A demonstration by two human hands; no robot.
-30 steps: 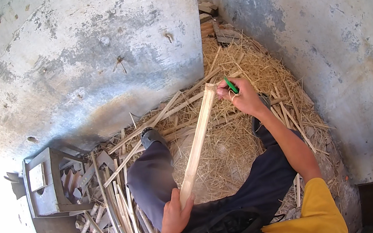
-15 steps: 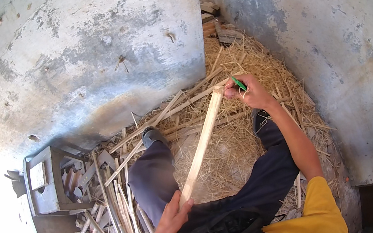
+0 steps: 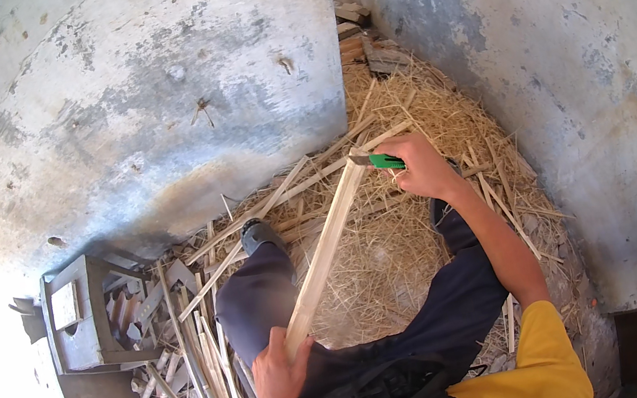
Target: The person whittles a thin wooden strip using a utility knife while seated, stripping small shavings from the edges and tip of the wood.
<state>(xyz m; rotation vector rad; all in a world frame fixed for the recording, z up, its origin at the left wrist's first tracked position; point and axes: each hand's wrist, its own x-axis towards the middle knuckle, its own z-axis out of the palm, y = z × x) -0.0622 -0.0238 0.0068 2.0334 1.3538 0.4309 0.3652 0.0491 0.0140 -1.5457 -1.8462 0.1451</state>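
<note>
My left hand [image 3: 281,372] grips the lower part of a long, pale wooden strip [image 3: 326,250], which slants up and away to the right between my legs. In my right hand [image 3: 420,166] is a green utility knife [image 3: 387,161], its dark blade pointing left. That blade lies at the strip's far end, seeming to touch it. The fingers of my right hand are wrapped round the knife's handle. Part of the strip's near end is hidden behind my left hand and wrist.
Straw-like shavings [image 3: 447,104] cover the floor ahead. Loose wooden sticks [image 3: 213,362] lie in a pile at the left, beside a grey wooden frame box [image 3: 81,326]. Weathered walls [image 3: 145,85] close in at the front and right [image 3: 565,96]. My shoes stand apart among the scraps.
The strip has shifted left, and my left hand with it. My right hand has turned and moved slightly left and down, bringing the knife blade into view against the strip's far end.
</note>
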